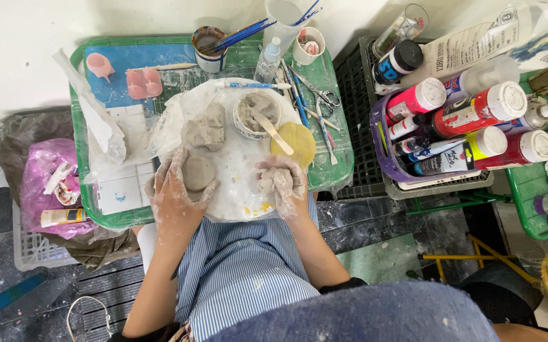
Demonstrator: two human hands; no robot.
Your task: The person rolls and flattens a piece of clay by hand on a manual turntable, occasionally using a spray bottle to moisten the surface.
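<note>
Two clay-smeared hands at work in the head view, low over a round white board on a green tray table. Left hand spread wide, fingers apart, cupping the near-left edge of a round flattened clay disc and touching it, not clamped around it. Right hand curled shut on a small clay lump, fingers folded together over it at the board's near-right side. Just beyond the disc, a bigger rough clay block lying on the board. Beside that, to the right, a small bowl thick with grey slip, a wooden stick leaning out of it over a yellow sponge. Farther back on the tray: a blue mat with pink moulds, a cup of brushes, scissors and loose modelling tools. Off to the right, a purple basket packed with paint bottles, red and white caps showing. Left of the tray, a pink plastic bag on the floor. Nearest the camera, a blue-and-white striped apron across the lap.
</note>
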